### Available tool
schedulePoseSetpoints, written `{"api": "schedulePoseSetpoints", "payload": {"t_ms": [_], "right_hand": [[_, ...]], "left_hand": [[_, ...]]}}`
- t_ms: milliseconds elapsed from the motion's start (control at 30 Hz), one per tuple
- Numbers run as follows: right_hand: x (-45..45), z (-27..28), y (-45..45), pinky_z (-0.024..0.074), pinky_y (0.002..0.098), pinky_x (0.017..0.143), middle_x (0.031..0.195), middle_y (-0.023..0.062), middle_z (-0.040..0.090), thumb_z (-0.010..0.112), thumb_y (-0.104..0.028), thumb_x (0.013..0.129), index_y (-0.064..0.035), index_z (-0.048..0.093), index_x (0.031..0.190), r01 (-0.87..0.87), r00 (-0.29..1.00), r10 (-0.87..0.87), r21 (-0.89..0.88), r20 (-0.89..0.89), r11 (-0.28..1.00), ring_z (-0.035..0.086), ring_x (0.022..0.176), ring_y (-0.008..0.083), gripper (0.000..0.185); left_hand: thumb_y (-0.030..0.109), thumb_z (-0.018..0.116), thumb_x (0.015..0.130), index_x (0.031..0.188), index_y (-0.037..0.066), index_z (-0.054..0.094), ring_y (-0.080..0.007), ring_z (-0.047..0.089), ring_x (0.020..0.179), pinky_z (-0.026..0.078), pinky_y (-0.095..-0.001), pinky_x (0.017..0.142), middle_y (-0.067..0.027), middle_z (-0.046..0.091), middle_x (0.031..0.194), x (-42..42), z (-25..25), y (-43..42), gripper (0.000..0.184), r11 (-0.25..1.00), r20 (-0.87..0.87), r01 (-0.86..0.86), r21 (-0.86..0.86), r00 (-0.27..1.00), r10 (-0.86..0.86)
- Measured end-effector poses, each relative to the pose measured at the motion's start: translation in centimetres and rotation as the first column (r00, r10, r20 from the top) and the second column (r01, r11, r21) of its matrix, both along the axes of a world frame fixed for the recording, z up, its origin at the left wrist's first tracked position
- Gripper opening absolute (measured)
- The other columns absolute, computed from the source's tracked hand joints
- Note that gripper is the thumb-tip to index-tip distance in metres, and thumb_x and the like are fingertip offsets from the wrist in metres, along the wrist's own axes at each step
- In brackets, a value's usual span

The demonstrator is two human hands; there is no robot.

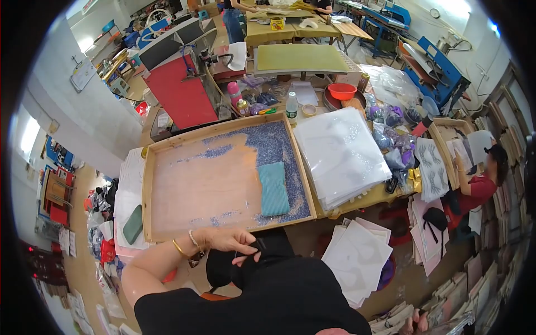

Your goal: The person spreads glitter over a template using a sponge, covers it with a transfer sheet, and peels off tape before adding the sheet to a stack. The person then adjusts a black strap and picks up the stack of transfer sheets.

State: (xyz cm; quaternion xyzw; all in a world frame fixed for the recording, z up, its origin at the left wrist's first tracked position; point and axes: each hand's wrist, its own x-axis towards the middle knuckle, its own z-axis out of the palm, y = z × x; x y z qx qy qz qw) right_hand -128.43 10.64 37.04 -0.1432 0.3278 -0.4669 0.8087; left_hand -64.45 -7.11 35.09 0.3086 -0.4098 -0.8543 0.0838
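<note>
My left hand (pixel 234 243) is in front of my body, just below the near edge of a wooden-framed tray (pixel 228 228). Its fingers are closed in a pinch around a small dark item that blends with my black clothing; I cannot make out what it is. A gold bangle and a beaded bracelet circle that wrist. Blue glitter (pixel 277 139) covers the tray's top and right side, and a folded teal cloth pad (pixel 273 188) lies on it. My right hand does not show; only a patch of skin appears at the bottom edge.
A stack of white printed sheets (pixel 340 159) lies right of the tray. A green block (pixel 133 225) sits at its left. Behind are a bottle (pixel 291 107) and a red bowl (pixel 342 91). Another person (pixel 481 192) works at far right. Loose sheets (pixel 357 259) are piled low, right of me.
</note>
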Motion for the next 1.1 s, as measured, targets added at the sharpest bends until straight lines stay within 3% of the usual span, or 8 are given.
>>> {"api": "schedulePoseSetpoints", "payload": {"t_ms": [300, 367, 400, 500, 633, 800, 900, 1100], "right_hand": [[-2.9, 1.7, -0.7, 0.0263, 0.026, 0.038, 0.059, 0.0015, 0.03, 0.055, -0.035, 0.099, -0.0087, 0.039, 0.078, 0.094, 0.9, -0.353, -0.678, -0.256, 0.729, 0.024, 0.041, 0.0123, 0.037], [-1.6, -0.7, -1.5, 0.0281, 0.0335, 0.045, 0.059, 0.0014, 0.023, 0.057, -0.029, 0.099, -0.0076, 0.037, 0.077, 0.596, 0.553, -0.663, -0.317, -0.504, 0.738, 0.022, 0.048, 0.0152, 0.037], [-2.1, -4.2, -3.7, 0.0428, 0.0277, 0.038, 0.05, -0.0021, 0.042, 0.054, -0.028, 0.099, -0.0087, 0.049, 0.066, 0.521, 0.526, -0.671, -0.426, -0.523, 0.74, 0.045, 0.038, 0.0116, 0.039], [5.1, -8.6, -13.1, 0.0249, 0.0269, 0.033, 0.051, -0.0046, 0.029, 0.044, -0.038, 0.102, -0.0158, 0.039, 0.071, 0.598, 0.541, -0.586, -0.214, -0.603, 0.773, 0.028, 0.037, 0.0087, 0.039], [18.8, -13.5, -18.7, 0.0255, 0.0227, 0.036, 0.057, -0.0069, 0.038, 0.05, -0.03, 0.101, -0.0185, 0.043, 0.072, 0.195, 0.677, -0.186, -0.07, -0.712, 0.978, 0.035, 0.044, 0.005, 0.032], [26.9, -9.6, -19.1, 0.0442, 0.0328, 0.048, 0.055, 0.0064, 0.057, 0.05, -0.028, 0.099, -0.0029, 0.055, 0.079, -0.64, 0.32, 0.01, -0.208, -0.947, 0.74, 0.058, 0.051, 0.0168, 0.033], [27.0, -9.3, -19.5, 0.0486, 0.0471, 0.06, 0.066, 0.0187, 0.063, 0.056, -0.031, 0.096, -0.0007, 0.06, 0.087, -0.733, 0.132, 0.009, -0.091, -0.991, 0.674, 0.064, 0.067, 0.0393, 0.032], [29.3, -11.4, -18.9, 0.0476, 0.042, 0.055, 0.061, 0.015, 0.061, 0.046, -0.025, 0.099, -0.0028, 0.061, 0.08, -0.736, 0.296, -0.008, -0.234, -0.955, 0.636, 0.064, 0.058, 0.0321, 0.033]], "left_hand": [[0.022, 0.049, 0.102, 0.105, -0.001, 0.061, -0.0052, 0.045, 0.045, 0.045, -0.0222, 0.051, 0.0018, 0.052, 0.057, -0.7, -2.1, 2.7, 0.026, 0.89, -0.074, -0.455, 0.037, 0.887, 0.457], [0.022, 0.047, 0.104, 0.101, 0.001, 0.06, -0.0042, 0.039, 0.044, 0.039, -0.02, 0.046, 0.0044, 0.047, 0.056, -3.7, -4.0, 1.2, 0.025, 0.772, 0.05, -0.634, 0.032, 0.773, 0.633], [0.023, 0.047, 0.104, 0.103, 0.001, 0.061, -0.0041, 0.039, 0.046, 0.038, -0.0199, 0.046, 0.0052, 0.044, 0.056, -5.6, -4.9, 0.4, 0.026, 0.768, 0.077, -0.638, 0.049, 0.769, 0.634], [0.026, 0.046, 0.104, 0.115, 0.002, 0.058, -0.0056, 0.037, 0.049, 0.037, -0.0233, 0.05, 0.0049, 0.042, 0.059, -10.7, -8.2, -0.8, 0.029, 0.779, 0.126, -0.597, 0.193, 0.802, 0.584], [0.025, 0.049, 0.101, 0.104, 0.005, 0.063, -0.0072, 0.044, 0.052, 0.036, -0.0214, 0.05, 0.0029, 0.049, 0.065, -16.3, -9.5, 0.8, 0.024, 0.84, 0.213, -0.522, 0.151, 0.847, 0.488], [0.01, 0.055, 0.089, 0.094, 0.007, 0.057, -0.005, 0.038, 0.047, 0.027, -0.0207, 0.042, 0.0033, 0.047, 0.066, -15.4, -9.5, 1.0, 0.006, 0.824, 0.079, -0.509, 0.25, 0.859, 0.506], [0.008, 0.059, 0.085, 0.091, 0.01, 0.053, -0.0027, 0.033, 0.044, 0.021, -0.0208, 0.039, 0.0049, 0.043, 0.063, -15.6, -9.0, 1.6, 0.009, 0.796, -0.022, -0.556, 0.239, 0.817, 0.577], [0.024, 0.062, 0.096, 0.097, 0.012, 0.048, -0.0018, 0.031, 0.045, 0.021, -0.0197, 0.039, 0.0044, 0.044, 0.066, -15.7, -7.8, 0.9, 0.019, 0.786, 0.073, -0.57, 0.238, 0.818, 0.571]]}}
